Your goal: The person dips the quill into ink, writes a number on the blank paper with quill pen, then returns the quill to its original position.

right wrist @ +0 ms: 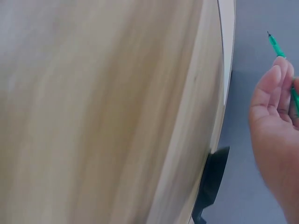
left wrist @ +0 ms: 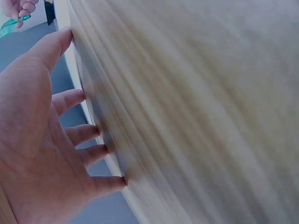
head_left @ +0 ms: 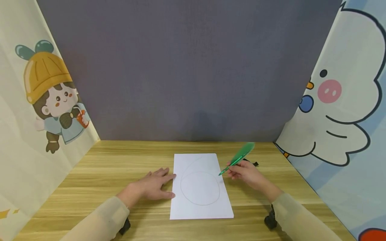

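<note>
A white sheet of paper (head_left: 200,212) lies on the wooden table, bearing a thin drawn circle and a curved line arching over its upper left. My left hand (head_left: 153,185) rests on the table with fingers spread, thumb and index fingertip at the paper's left edge. In the left wrist view the left hand's fingers (left wrist: 77,135) are stretched out, tips on the table. My right hand (head_left: 247,174) pinches a green feather-topped pen (head_left: 236,160), its tip pointing left over the paper's right edge. The right wrist view shows the pen's tip (right wrist: 275,45) raised above the tabletop.
Behind my right hand a black object (head_left: 255,164) lies on the wooden table (head_left: 126,167); part of it is hidden. A grey panel (head_left: 187,73) stands along the back edge. Cartoon-printed curtains (head_left: 18,134) hang at both sides.
</note>
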`<action>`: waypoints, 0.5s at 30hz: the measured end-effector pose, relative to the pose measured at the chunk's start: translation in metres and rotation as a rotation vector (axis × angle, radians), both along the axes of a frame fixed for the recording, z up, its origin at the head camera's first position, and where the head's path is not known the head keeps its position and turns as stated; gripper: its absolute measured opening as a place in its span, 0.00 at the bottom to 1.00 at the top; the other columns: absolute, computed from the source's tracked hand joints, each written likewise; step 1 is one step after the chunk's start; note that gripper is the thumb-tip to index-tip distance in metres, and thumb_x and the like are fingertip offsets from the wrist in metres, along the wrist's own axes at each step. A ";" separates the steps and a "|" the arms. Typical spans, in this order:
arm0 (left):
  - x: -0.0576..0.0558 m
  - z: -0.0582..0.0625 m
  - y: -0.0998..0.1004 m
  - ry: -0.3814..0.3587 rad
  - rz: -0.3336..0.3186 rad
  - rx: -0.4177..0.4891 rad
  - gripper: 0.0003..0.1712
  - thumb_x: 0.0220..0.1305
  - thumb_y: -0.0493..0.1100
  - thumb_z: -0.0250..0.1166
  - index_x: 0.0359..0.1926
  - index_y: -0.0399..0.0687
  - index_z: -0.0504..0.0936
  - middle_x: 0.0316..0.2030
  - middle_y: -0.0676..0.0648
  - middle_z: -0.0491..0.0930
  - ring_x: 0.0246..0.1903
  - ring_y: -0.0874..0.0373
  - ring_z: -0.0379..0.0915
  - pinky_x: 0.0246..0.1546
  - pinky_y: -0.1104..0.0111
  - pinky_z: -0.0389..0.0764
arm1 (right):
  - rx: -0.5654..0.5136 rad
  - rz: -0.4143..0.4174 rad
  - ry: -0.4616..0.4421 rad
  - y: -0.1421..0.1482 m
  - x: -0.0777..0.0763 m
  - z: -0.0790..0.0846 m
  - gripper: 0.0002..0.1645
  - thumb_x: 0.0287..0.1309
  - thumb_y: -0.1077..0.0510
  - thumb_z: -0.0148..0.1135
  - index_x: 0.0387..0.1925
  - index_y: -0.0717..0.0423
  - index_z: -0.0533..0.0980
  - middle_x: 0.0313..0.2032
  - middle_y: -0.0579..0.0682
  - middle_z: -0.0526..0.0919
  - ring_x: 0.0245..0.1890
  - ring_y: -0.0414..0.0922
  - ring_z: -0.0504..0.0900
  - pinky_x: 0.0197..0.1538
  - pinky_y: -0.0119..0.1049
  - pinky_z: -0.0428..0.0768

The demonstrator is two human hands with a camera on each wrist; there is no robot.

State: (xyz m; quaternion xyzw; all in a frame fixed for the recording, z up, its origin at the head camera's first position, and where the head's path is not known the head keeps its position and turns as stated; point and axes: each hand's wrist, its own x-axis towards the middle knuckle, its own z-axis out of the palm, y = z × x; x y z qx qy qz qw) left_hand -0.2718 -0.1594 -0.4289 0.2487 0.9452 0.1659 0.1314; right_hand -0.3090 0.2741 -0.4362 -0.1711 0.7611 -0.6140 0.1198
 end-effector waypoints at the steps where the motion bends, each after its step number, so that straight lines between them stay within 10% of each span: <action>1: 0.000 0.000 0.000 0.000 0.000 0.000 0.51 0.71 0.71 0.69 0.85 0.57 0.66 0.88 0.36 0.53 0.87 0.34 0.46 0.83 0.27 0.48 | 0.005 -0.003 0.005 0.002 0.000 0.000 0.26 0.84 0.60 0.56 0.66 0.81 0.70 0.46 0.58 0.90 0.45 0.45 0.91 0.49 0.36 0.91; 15: -0.001 -0.001 -0.001 -0.006 0.006 -0.004 0.50 0.71 0.72 0.68 0.85 0.58 0.66 0.88 0.37 0.52 0.87 0.34 0.46 0.84 0.28 0.48 | 0.062 -0.027 0.025 0.035 0.007 0.003 0.27 0.85 0.59 0.54 0.67 0.82 0.68 0.46 0.55 0.89 0.45 0.44 0.91 0.48 0.35 0.91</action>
